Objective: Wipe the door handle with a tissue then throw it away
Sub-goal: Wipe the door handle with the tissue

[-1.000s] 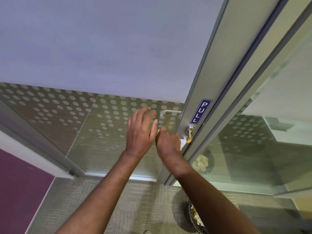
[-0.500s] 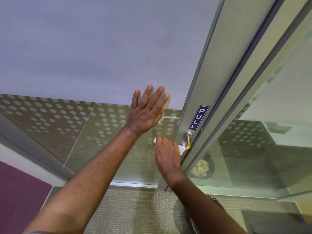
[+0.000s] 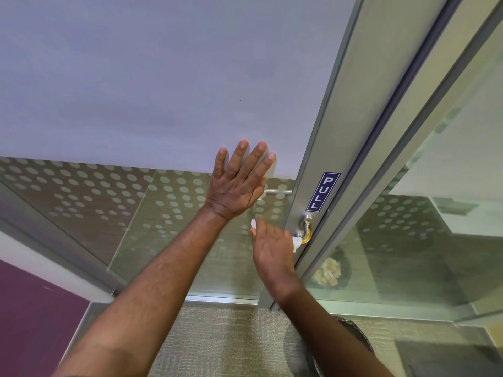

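A metal lever door handle (image 3: 307, 229) juts from the grey door frame just below a blue "PULL" sticker (image 3: 323, 191). My right hand (image 3: 272, 247) lies over the lever, wrapped on a white tissue (image 3: 297, 242) whose ends show at my fingertips and by the handle's bend. Most of the lever is hidden under that hand. My left hand (image 3: 239, 183) presses flat, fingers spread, on the frosted glass door (image 3: 136, 91) just left of the handle.
A wire-mesh waste bin (image 3: 351, 330) stands on the carpet at the lower right, mostly behind my right forearm. Its reflection with crumpled tissues (image 3: 328, 272) shows in the glass panel on the right. A purple wall panel (image 3: 32, 308) is at the lower left.
My left hand rose from beside the right hand and now lies flat on the glass. My right hand, with the tissue, slid along the lever. The view shifted slightly.
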`<control>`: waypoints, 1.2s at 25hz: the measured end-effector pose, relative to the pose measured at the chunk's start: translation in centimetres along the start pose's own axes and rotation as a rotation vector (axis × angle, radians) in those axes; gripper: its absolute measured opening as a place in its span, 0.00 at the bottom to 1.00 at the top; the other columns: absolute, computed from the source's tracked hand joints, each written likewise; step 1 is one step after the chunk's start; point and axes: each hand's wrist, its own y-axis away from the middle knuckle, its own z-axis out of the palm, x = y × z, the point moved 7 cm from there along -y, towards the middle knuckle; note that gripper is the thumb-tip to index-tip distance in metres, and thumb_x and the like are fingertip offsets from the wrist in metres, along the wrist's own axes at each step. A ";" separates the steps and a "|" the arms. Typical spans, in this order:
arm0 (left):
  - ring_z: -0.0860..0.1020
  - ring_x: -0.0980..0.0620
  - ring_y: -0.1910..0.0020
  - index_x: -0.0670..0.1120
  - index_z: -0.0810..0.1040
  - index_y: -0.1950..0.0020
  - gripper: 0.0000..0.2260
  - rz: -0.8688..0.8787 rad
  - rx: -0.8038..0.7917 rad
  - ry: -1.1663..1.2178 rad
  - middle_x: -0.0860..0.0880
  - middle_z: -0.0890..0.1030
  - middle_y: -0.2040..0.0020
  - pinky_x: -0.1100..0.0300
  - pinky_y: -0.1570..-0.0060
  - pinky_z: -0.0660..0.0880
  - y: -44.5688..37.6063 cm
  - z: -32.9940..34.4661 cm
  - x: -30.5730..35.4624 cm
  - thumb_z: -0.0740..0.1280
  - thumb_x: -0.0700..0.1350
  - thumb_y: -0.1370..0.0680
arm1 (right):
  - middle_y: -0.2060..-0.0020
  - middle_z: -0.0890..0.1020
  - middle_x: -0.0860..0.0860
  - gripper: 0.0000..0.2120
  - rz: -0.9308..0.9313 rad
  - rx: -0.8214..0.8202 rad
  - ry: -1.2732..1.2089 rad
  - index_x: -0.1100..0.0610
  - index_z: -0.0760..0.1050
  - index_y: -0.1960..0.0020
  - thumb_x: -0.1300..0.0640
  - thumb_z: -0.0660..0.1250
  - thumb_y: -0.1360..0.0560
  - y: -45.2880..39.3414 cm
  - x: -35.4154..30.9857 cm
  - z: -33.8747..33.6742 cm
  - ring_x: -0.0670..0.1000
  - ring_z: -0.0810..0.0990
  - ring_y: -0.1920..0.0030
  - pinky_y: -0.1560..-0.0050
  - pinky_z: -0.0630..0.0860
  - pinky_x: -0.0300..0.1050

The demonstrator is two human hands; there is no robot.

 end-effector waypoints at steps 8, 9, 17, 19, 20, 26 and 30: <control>0.48 0.42 0.15 0.49 0.58 0.17 0.33 0.004 0.027 -0.012 0.47 0.50 0.14 0.38 0.20 0.49 0.0 -0.1 0.0 0.65 0.53 0.20 | 0.56 0.85 0.53 0.11 -0.034 -0.156 0.060 0.56 0.66 0.38 0.51 0.50 0.14 -1.8 -0.5 0.0 0.57 0.84 0.57 0.62 0.68 0.49; 0.47 0.42 0.15 0.49 0.58 0.17 0.33 0.007 0.025 -0.016 0.47 0.49 0.14 0.38 0.21 0.49 -0.1 -0.2 0.1 0.65 0.53 0.20 | 0.56 0.85 0.53 0.14 0.025 -0.206 0.013 0.56 0.69 0.40 0.49 0.49 0.14 -2.6 -0.3 0.1 0.57 0.85 0.56 0.62 0.68 0.49; 0.46 0.43 0.15 0.50 0.56 0.16 0.33 0.001 0.013 -0.017 0.48 0.48 0.14 0.38 0.20 0.49 0.1 0.1 0.2 0.63 0.54 0.19 | 0.56 0.83 0.51 0.20 0.024 -0.009 -0.058 0.54 0.73 0.37 0.48 0.45 0.13 -0.5 0.2 -0.7 0.55 0.81 0.57 0.57 0.72 0.51; 0.46 0.43 0.15 0.50 0.55 0.16 0.34 0.002 0.009 -0.019 0.48 0.48 0.14 0.39 0.20 0.48 0.1 0.2 0.2 0.63 0.54 0.19 | 0.51 0.80 0.52 0.21 -0.035 0.028 -0.001 0.56 0.68 0.27 0.55 0.47 0.15 1.3 0.6 0.0 0.55 0.78 0.52 0.47 0.74 0.53; 0.47 0.42 0.15 0.50 0.55 0.16 0.34 0.004 0.009 -0.019 0.48 0.48 0.14 0.39 0.20 0.47 0.1 0.2 0.2 0.63 0.54 0.19 | 0.49 0.78 0.53 0.23 -0.058 0.049 0.049 0.58 0.65 0.23 0.59 0.48 0.17 1.9 0.8 0.3 0.56 0.77 0.51 0.43 0.75 0.54; 0.47 0.42 0.15 0.50 0.56 0.16 0.33 0.000 0.017 -0.018 0.48 0.49 0.14 0.39 0.20 0.47 0.1 0.3 0.1 0.63 0.53 0.19 | 0.53 0.84 0.53 0.13 -0.083 -0.102 0.087 0.56 0.66 0.34 0.52 0.55 0.14 -0.5 0.2 -0.1 0.55 0.82 0.54 0.57 0.69 0.50; 0.47 0.42 0.15 0.50 0.56 0.16 0.34 0.003 0.013 -0.020 0.48 0.49 0.14 0.39 0.20 0.46 0.2 0.3 0.1 0.64 0.53 0.20 | 0.54 0.86 0.53 0.22 0.162 -0.272 -0.083 0.54 0.76 0.43 0.44 0.47 0.15 -3.0 0.9 0.0 0.59 0.85 0.52 0.58 0.70 0.49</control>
